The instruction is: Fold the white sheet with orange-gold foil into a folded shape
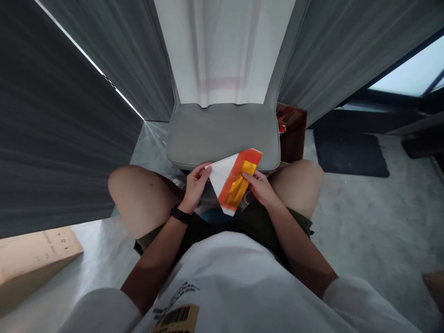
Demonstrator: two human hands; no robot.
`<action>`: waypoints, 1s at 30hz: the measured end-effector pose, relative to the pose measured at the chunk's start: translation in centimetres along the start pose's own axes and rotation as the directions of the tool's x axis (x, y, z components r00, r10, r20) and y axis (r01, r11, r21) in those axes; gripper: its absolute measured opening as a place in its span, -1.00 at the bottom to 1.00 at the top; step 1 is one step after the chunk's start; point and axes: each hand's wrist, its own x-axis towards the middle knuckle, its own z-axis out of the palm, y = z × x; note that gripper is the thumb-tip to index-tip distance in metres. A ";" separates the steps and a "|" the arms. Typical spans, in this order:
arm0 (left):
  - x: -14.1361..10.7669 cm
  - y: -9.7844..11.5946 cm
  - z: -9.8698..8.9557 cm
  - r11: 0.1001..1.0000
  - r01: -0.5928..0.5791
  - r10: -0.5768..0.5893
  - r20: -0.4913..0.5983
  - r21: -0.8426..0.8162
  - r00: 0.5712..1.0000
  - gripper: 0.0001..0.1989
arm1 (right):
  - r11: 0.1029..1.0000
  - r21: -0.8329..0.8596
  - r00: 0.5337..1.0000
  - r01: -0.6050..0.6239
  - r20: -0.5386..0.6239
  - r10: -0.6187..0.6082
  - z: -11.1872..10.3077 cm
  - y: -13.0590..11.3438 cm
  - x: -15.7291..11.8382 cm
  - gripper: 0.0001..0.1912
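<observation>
A folded sheet of paper (231,178) is held above my lap, white on one side with a broad orange band and a yellow-gold folded strip. My left hand (196,185) pinches its white left corner between thumb and fingers. My right hand (258,187) presses on the yellow strip and orange band from the other side. A black wristband (180,214) circles my left wrist. A dark patterned item (211,203) lies in my lap under the paper, partly hidden by it.
A grey seat cushion (222,134) sits just beyond my knees, with a cardboard box (293,132) behind its right side. A dark floor mat (350,152) lies to the right. Another cardboard box (34,263) stands at lower left, between grey curtains and a pale floor.
</observation>
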 end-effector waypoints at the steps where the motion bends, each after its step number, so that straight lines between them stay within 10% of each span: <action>1: 0.0 -0.1 0.1 1.000 0.005 -0.005 -0.006 -0.010 1.000 -0.45 | 1.000 0.007 1.000 -0.009 0.001 0.009 -0.1 0.1 0.0 -0.49; 18: -0.5 3.0 -0.7 0.996 0.084 -0.083 0.057 -0.011 0.995 -0.46 | 0.990 0.027 0.988 0.141 -0.065 -0.139 -0.4 -2.5 1.8 -0.45; 30: 0.1 5.3 -1.8 0.975 -0.063 0.055 0.042 0.211 0.998 -0.46 | 0.979 0.015 0.978 0.204 -0.045 -0.203 -0.4 -4.0 0.2 -0.48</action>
